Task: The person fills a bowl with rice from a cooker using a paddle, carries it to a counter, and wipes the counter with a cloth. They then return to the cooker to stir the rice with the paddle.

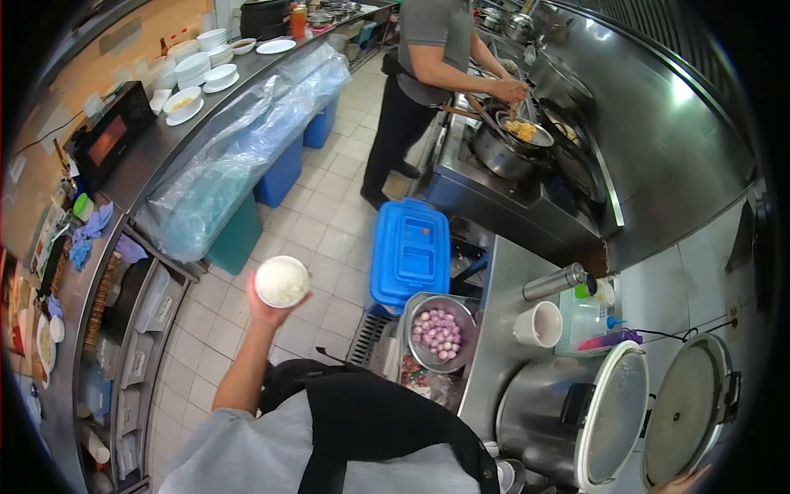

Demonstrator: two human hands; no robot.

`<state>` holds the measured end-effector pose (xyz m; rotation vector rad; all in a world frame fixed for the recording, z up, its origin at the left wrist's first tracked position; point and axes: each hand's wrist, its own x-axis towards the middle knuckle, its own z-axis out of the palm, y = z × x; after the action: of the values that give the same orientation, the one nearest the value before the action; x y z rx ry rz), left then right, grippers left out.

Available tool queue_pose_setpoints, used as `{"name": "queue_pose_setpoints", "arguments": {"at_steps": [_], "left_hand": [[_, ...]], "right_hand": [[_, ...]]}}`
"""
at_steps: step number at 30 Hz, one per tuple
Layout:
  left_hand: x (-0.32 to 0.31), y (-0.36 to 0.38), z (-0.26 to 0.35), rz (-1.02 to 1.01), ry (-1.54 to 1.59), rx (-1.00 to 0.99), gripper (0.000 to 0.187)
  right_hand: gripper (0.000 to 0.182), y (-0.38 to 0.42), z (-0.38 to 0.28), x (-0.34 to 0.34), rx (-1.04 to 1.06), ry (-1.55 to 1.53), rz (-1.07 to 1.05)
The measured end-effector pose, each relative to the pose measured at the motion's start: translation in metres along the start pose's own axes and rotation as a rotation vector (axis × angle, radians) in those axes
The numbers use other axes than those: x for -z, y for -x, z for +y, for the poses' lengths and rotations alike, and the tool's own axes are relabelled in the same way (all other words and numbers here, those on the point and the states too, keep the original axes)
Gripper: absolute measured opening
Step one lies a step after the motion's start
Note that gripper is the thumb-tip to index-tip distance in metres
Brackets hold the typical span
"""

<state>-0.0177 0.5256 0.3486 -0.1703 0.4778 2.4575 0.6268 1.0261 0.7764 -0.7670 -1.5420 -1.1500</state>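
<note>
- Left hand (265,309) grips the white bowl (257,284) of rice (284,282) from below.
- Right hand (682,480), at the lower edge of the round lid (683,407), is well apart from the bowl; grip unclear.

The person wears a light grey short-sleeved top (239,449) under a black apron (374,420) with a round metallic snap.
</note>
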Motion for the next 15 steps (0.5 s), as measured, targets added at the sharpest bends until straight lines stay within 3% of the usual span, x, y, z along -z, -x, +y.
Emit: {"name": "queue_pose_setpoints", "arguments": {"at_steps": [5,8,13,14,15], "left_hand": [[0.014,0.025,0.027,-0.032,0.086,0.078,0.08],[0.041,0.054,0.063,-0.049,0.081,0.074,0.082],[0.104,0.104,0.145,0.052,0.065,0.017,0.08],[0.11,0.113,0.159,0.104,0.091,0.001,0.079],[0.119,0.124,0.174,0.162,0.123,-0.034,0.078]], "right_hand": [[0.045,0.074,-0.037,0.02,-0.122,-0.097,-0.194],[0.052,0.101,-0.094,0.051,-0.198,-0.191,-0.279],[0.054,0.145,-0.152,0.078,-0.08,0.023,-0.362],[0.06,0.164,-0.135,0.066,0.088,0.011,-0.293],[0.061,0.161,-0.152,0.058,0.115,-0.009,-0.243]]}}
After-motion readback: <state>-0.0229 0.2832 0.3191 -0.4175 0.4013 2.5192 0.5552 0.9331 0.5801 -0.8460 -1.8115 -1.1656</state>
